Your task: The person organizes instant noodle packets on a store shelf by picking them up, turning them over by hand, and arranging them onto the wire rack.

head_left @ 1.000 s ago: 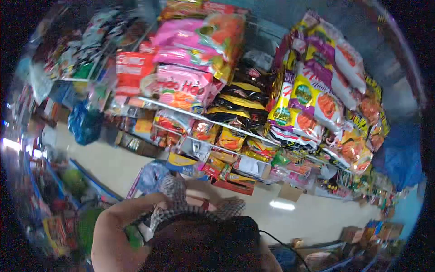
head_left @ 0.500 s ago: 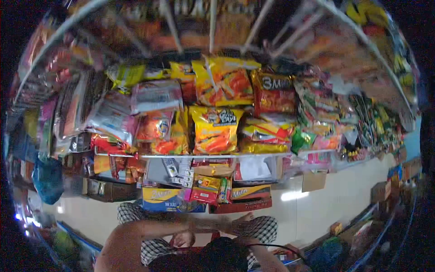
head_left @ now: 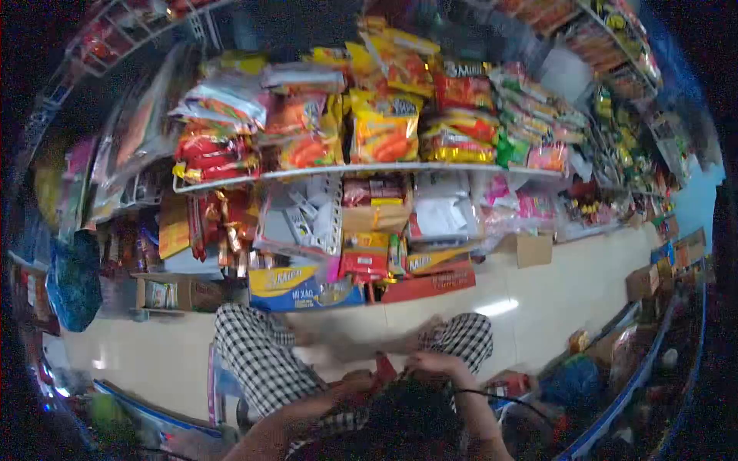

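My left hand (head_left: pixel 355 383) is low in front of my body, its curled fingers against a small red object (head_left: pixel 384 369) that stands up between my hands. Its kind is too blurred to make out. My right hand (head_left: pixel 432 363) lies just to the right of that object, near my knee. Its fingers are smeared, and whether it touches the red object cannot be told. Both hands are over my lap, between the legs of my black-and-white checked trousers (head_left: pixel 257 342). My head hides part of the lap.
Ahead, a white wire rack (head_left: pixel 461 167) carries yellow noodle packets (head_left: pixel 386 131) and other bagged goods. Below stand a blue-and-yellow carton (head_left: pixel 284 288), a red carton (head_left: pixel 430 284) and an open brown box (head_left: pixel 173 294). A blue plastic bag (head_left: pixel 73 280) hangs left.
The view has tilted down, so the shelf goods sit higher. My left arm, earlier stretched across my lap, is drawn in, and both hands are now together near the red object.
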Available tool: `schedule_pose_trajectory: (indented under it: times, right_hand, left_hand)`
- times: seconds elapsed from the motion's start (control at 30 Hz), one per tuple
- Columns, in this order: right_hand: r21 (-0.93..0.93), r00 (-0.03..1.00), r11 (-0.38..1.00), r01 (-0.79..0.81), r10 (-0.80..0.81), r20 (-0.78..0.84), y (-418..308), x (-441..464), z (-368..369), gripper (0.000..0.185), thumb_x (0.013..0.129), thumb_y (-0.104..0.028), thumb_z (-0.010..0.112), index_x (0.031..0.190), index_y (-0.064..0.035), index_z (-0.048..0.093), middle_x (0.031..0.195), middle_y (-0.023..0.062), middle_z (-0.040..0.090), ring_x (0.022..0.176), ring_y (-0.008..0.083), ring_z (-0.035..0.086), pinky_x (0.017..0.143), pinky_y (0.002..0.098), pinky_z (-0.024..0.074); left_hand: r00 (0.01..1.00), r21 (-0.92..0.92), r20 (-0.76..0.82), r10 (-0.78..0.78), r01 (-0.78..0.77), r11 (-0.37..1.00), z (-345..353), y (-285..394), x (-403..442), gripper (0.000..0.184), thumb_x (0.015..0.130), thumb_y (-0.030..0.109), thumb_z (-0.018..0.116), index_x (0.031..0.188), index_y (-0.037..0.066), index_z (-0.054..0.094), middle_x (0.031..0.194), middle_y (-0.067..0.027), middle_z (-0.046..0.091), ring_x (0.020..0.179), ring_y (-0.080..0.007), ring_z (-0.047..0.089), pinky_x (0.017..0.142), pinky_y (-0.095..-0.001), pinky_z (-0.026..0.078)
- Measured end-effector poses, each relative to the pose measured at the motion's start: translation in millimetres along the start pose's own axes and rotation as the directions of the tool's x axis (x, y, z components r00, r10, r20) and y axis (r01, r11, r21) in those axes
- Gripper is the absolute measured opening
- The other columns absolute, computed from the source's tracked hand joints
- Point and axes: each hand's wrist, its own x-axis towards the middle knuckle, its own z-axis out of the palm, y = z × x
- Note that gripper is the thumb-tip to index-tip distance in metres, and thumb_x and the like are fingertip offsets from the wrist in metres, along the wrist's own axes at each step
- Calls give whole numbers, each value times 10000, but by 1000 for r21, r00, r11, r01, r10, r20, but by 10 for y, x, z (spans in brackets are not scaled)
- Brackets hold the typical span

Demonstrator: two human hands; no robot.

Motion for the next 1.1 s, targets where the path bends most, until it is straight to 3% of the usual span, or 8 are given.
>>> schedule_pose_trajectory:
  times: [0.1, 0.17, 0.23, 0.7, 0.77, 0.87, 0.93, 1.1]
  right_hand:
    - [241, 998, 970, 24, -37, 51, 183, -9, 116, 426, 915, -352, 308, 1072, -20, 522, 1049, 150, 557, 990, 235, 515, 896, 321, 380]
    - [-83, 996, 993, -82, 83, 11, -416, -192, -108, 430, 915, -351, 298, 1085, -22, 515, 1114, 144, 535, 1042, 234, 498, 915, 329, 367]
    - [-50, 999, 998, 32, -30, 35, -271, -142, -124, 434, 918, -349, 275, 1102, -32, 507, 1123, 128, 529, 1066, 228, 483, 923, 334, 360]
    - [256, 934, 944, -210, 271, -234, -794, -343, -1326, 490, 886, -411, 395, 1135, 5, 470, 1063, 137, 559, 887, 210, 576, 697, 316, 477]
    - [259, 940, 932, -253, 300, -163, -956, -174, -1093, 503, 882, -418, 412, 1140, 10, 465, 1054, 139, 564, 858, 207, 591, 662, 314, 494]
    - [380, 998, 924, -42, 58, -30, -433, 150, -954, 471, 886, -358, 427, 1155, 29, 438, 1065, 156, 547, 824, 229, 598, 667, 333, 503]
    - [452, 996, 892, 20, 21, -85, -26, 274, -993, 444, 890, -330, 428, 1148, 30, 438, 1045, 157, 552, 804, 222, 600, 666, 335, 508]
    - [646, 946, 759, 79, 147, -289, -102, 143, -853, 391, 900, -301, 422, 1118, 22, 453, 979, 157, 560, 752, 208, 604, 613, 328, 524]
  left_hand:
    - [991, 73, -68, -112, 117, 990, 128, 221, -292, 338, 860, 288, 452, 877, -17, 598, 814, -98, 588, 653, -216, 545, 623, -354, 447]
    - [965, 157, -192, -180, 211, 965, 211, -99, -84, 320, 860, 279, 453, 867, -6, 597, 783, -101, 574, 625, -223, 529, 605, -360, 441]
    - [519, 287, -824, 226, 38, 957, 813, -504, 537, 369, 799, -46, 467, 522, 134, 302, 454, 22, 153, 413, -129, 121, 386, -264, 136]
    - [368, 215, -886, 282, -212, 953, -464, 713, 392, 374, 818, 320, 466, 653, 15, 607, 680, -213, 583, 621, -344, 565, 591, -466, 437]
    - [660, 200, -727, 189, -60, 978, -68, -117, 1244, 370, 822, 338, 447, 731, 23, 617, 709, -217, 585, 652, -378, 562, 633, -469, 446]
    - [639, -8, -767, -51, 70, 997, -313, 379, 623, 361, 814, 352, 451, 796, 30, 616, 720, -216, 587, 682, -392, 561, 658, -470, 444]
    - [665, 242, -713, 223, -65, 968, -423, 366, 507, 342, 816, 331, 452, 847, 26, 603, 787, -230, 585, 742, -378, 564, 684, -455, 443]
    - [447, 48, -871, 205, -339, 940, -1074, 698, -245, 273, 802, 272, 503, 885, 26, 588, 825, -192, 595, 781, -334, 577, 656, -435, 442]
